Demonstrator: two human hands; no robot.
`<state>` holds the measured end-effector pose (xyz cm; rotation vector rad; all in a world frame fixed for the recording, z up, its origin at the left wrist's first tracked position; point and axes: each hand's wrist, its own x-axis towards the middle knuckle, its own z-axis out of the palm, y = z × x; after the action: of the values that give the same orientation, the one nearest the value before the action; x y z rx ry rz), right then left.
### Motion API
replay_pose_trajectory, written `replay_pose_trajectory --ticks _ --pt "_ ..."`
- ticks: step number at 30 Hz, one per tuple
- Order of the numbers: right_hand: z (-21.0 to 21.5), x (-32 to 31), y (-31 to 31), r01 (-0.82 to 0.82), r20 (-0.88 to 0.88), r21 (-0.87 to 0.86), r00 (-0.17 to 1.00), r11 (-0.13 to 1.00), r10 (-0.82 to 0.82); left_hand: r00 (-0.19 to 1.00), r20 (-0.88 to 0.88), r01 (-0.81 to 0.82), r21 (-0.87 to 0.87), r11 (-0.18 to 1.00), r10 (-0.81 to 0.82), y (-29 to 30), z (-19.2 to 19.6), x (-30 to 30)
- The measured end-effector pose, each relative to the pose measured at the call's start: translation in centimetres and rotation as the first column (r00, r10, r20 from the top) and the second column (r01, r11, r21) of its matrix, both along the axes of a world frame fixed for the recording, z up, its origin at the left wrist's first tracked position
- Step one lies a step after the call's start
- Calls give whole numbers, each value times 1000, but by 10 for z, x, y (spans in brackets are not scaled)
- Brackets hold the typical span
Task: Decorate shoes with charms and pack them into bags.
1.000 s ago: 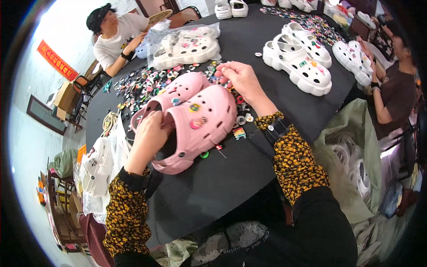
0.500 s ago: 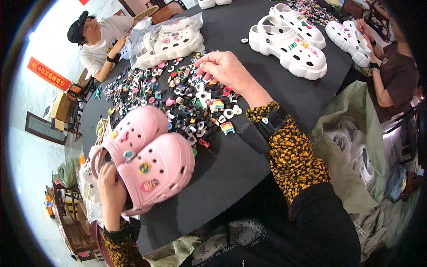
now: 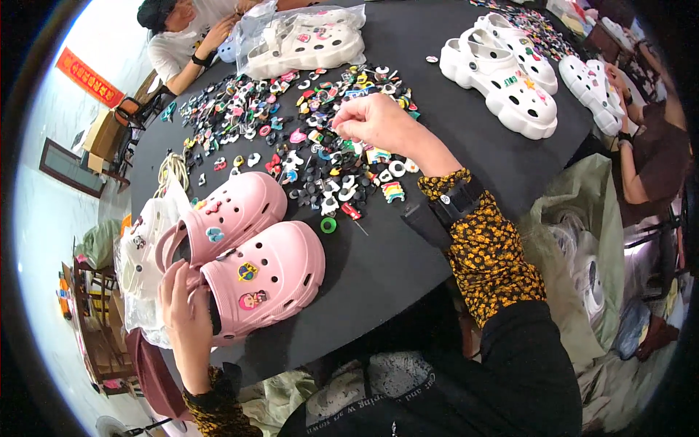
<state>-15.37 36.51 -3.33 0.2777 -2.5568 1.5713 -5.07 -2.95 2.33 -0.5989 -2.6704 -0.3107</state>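
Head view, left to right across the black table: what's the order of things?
Clear plastic bag → left hand → pair of pink foam clogs → pile of small colourful shoe charms → right hand → pair of white chunky clogs.

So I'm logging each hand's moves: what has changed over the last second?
The left hand drew the pink clogs off the charm pile to the table's near left edge, keeping hold at the heel. The right hand left the clogs and now pinches among the loose charms. The white clogs and the bagged pair stayed put.
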Motion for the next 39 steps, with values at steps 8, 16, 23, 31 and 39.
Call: replay_pose_trajectory --ticks 8,16,23,31,39 --pt "3 16 -24 -280 -22 269 955 922 296 990 115 35 389 921 -87 6 -9 24" --pt "-6 24 -36 -281 -6 478 946 832 323 994 64 -102 212 972 90 5 -15 38" --pt "-13 26 -43 -186 -157 614 923 767 350 984 142 -143 238 961 111 3 0 61" --pt "-10 22 -45 -347 -104 429 898 834 427 946 314 -188 349 918 74 24 -5 49" --pt "-12 27 -51 -337 -2 587 909 736 417 928 365 -42 309 950 -78 34 2 21"
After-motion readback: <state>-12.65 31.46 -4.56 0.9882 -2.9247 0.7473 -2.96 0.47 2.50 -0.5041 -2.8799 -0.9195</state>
